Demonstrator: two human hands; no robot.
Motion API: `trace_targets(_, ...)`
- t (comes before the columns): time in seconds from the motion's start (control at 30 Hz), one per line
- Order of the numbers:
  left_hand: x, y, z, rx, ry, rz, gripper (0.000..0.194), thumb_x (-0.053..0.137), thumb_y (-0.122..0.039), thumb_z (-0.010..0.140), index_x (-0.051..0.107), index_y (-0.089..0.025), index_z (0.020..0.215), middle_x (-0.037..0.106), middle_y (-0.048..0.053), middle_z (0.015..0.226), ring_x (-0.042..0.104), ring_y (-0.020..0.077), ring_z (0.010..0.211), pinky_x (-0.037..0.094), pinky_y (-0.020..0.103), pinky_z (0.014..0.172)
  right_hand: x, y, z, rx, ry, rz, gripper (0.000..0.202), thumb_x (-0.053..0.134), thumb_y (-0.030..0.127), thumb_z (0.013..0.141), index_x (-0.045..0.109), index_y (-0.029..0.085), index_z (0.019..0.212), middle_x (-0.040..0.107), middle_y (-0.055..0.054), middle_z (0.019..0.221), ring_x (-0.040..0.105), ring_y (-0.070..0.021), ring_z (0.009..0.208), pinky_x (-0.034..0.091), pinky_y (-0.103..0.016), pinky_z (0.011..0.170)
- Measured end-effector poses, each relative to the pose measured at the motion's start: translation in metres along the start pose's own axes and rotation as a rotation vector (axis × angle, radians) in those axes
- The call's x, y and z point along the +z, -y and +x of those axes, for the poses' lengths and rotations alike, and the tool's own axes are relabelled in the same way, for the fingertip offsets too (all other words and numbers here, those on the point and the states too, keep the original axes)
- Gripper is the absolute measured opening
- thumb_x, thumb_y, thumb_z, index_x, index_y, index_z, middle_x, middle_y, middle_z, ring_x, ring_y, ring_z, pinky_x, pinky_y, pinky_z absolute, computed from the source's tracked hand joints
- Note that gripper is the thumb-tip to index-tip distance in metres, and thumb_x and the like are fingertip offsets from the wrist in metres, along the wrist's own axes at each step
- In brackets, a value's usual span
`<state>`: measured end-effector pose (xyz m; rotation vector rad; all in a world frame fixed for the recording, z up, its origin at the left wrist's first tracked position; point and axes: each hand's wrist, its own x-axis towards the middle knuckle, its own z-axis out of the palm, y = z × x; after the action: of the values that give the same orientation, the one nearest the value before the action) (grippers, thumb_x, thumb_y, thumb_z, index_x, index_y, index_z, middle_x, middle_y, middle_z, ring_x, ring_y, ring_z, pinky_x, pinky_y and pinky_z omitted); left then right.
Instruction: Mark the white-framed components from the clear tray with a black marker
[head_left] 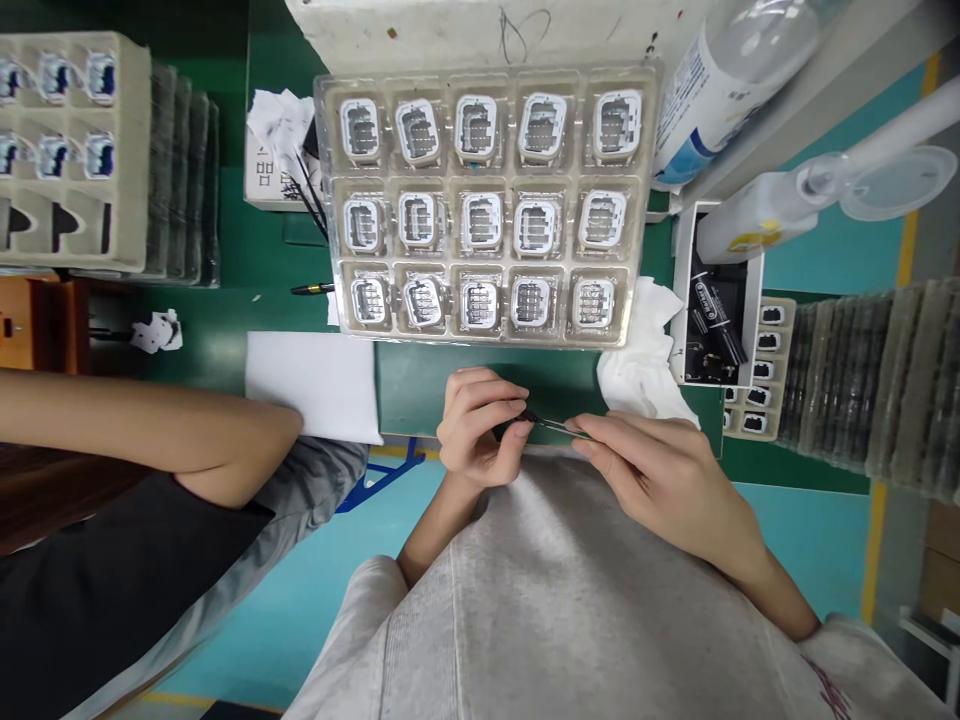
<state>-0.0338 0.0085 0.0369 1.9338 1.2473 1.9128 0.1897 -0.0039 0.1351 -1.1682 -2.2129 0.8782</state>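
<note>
The green table (pixel 409 380) spread before me, its near edge close to my body. The tray (pixel 454 262) filled most of its middle, white-rimmed pieces set five across and three deep; between its near edge and my hands lay a narrow green strip, my room for moving. Well off to my left was a co-worker's bent arm (pixel 150 420). The bottle (pixel 727 90) stood by the tray's far right corner. The box (pixel 685 300), holding pens, bounded my right side, and the pad (pixel 311 385) bounded the left, reaching the table's near edge. My right hand (pixel 652 470) pinched a tool narrowly between thumb and fingers. The tissue (pixel 645 360) lay between tray and box. My left hand (pixel 480 425) was curled, its fingertips closed on something small. The tool (pixel 559 427) was thin, pointing left at the dark part (pixel 529 415) in my left fingertips, near the table's edge; I could not tell whether they touched.
</note>
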Motion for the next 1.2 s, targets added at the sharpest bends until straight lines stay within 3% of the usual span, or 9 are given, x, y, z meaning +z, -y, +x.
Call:
trace_targets(0.97,0.0004,0.0004,-0.0016,0.009,0.016,0.048,0.008,0.066,-0.035,0.113,0.069,-0.027,0.113,0.079,0.003,0.091,0.073,0.0244,0.079,0.061,0.044,0.071,0.0019,-0.0010,-0.0039,0.016,-0.005,-0.013,0.020,0.063,0.028,0.125,0.079,0.025,0.136,0.084,-0.004,0.101,0.078,-0.0195,0.077,0.061,-0.030,0.069)
trace_targets(1.2,0.0003,-0.0006,-0.0012,0.011,0.028,0.042,0.010,0.064,-0.035,0.114,0.070,-0.027,0.114,0.080,0.003,0.091,0.073,0.0247,0.080,0.060,0.045,0.073,0.0010,0.0003,-0.0035,0.009,-0.006,-0.003,0.022,0.061,0.026,0.124,0.080,0.025,0.137,0.085,-0.005,0.105,0.081,-0.0211,0.084,0.065,-0.030,0.074)
